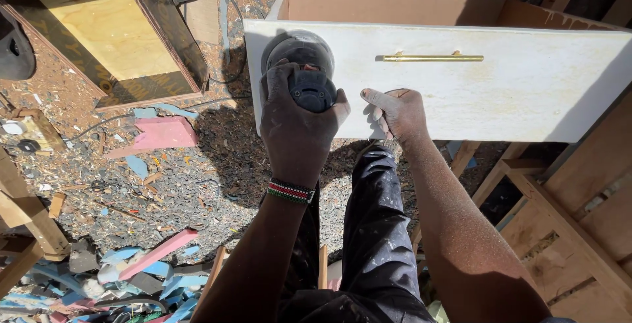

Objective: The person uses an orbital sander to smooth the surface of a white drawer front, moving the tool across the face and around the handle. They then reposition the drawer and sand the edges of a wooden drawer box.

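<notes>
The left hand (294, 122) is wrapped tight around the top of a dark sander (304, 73), pressing it against the white front of a drawer (526, 92) near its left end. The right hand (398, 113) rests just beside it on the drawer's lower edge, fingers curled over the rim and steadying the panel. A slim brass handle (431, 57) runs across the drawer front, to the right of the sander. A beaded wristband (290, 191) circles the left wrist. Below, the gravel (217, 185) is littered with wood shavings and pink and blue offcuts; a wooden box (112, 33) sits upper left.
</notes>
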